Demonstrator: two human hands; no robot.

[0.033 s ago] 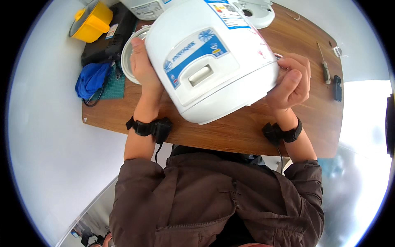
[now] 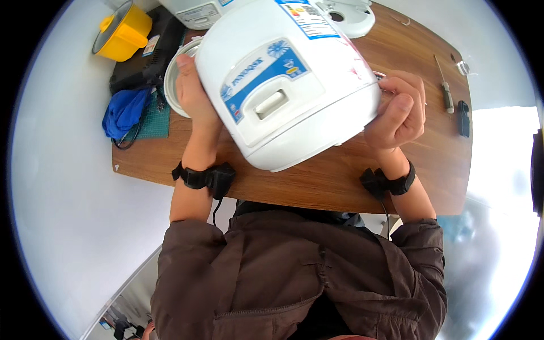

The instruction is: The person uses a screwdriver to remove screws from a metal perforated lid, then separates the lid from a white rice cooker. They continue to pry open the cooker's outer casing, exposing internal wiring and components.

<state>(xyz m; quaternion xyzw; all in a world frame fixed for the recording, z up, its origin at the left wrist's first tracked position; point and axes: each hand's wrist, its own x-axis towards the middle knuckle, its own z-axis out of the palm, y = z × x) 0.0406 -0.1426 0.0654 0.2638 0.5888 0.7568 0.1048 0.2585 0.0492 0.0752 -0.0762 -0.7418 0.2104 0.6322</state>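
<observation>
You hold a rice cooker (image 2: 289, 85) of glossy white plastic; the table (image 2: 334, 187) is smooth matt wood; the blue cloth (image 2: 123, 113) is soft

Wearer's kit: brown jacket, two black wrist units, bare hands.

Left hand (image 2: 192, 96) and right hand (image 2: 396, 110) are ungloved. Dark brown jacket (image 2: 300, 277), matte fabric, creased across the chest; a stitched seam runs down the front centre and a zip line slants across the lower left chest. Both sleeves are pushed up to about the elbow, forearms bare. Left wristband (image 2: 204, 177): black strap with a boxy black module, thin black cable (image 2: 216, 211) dropping from it toward the jacket. Right wristband (image 2: 390, 182): same black strap and module, with its own thin cable running down along the forearm.
</observation>
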